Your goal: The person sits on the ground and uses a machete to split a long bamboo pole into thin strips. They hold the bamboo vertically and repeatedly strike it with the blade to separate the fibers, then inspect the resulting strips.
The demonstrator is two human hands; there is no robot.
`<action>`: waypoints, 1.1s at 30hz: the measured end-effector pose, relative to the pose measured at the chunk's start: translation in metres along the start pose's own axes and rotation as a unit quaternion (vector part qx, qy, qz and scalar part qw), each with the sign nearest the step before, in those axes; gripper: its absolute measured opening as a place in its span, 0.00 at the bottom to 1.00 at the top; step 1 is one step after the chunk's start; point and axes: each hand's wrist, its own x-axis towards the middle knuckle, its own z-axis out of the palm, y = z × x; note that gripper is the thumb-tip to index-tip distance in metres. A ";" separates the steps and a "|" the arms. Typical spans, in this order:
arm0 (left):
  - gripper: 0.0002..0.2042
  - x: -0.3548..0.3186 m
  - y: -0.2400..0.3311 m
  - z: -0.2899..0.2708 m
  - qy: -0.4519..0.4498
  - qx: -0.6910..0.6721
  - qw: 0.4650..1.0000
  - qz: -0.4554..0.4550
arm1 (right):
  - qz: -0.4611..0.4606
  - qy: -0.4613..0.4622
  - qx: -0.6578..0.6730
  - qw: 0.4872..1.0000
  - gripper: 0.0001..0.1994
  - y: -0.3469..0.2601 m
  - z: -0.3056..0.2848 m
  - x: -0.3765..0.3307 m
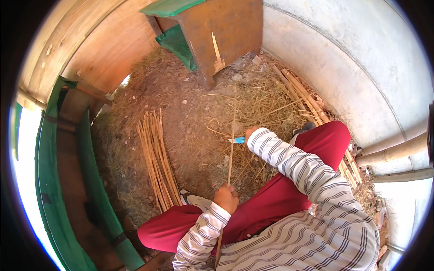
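Observation:
A long thin bamboo strip (231,158) runs upright through the middle of the view, from the straw at the back to beside my lap. My left hand (226,198) is closed around its lower part, in front of my knees. Farther up, my right hand (251,133) grips a small blue-handled knife (237,140). The knife's pale tip points left and meets the strip, or lies just over it. Most of my right fingers are hidden by the striped sleeve.
A bundle of split bamboo strips (156,158) lies on the dirt floor to the left. Shavings and straw (266,106) cover the ground ahead. Thicker bamboo pieces (303,92) lie along the pale right wall. A brown wooden cabinet (226,31) stands at the back, green-edged benches (95,180) at left.

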 end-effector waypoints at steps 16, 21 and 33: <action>0.04 -0.093 -0.001 -0.012 -0.072 -0.072 0.995 0.006 | 0.116 -0.009 -0.014 0.993 0.18 0.079 -0.026 0.077; 0.04 -0.104 -0.005 -0.019 -0.088 -0.091 0.992 -0.015 | 0.086 -0.019 -0.054 0.995 0.18 0.086 -0.040 0.083; 0.08 -0.155 -0.017 -0.018 -0.118 0.110 0.986 -0.035 | 0.195 0.013 0.039 0.980 0.19 0.153 -0.039 0.101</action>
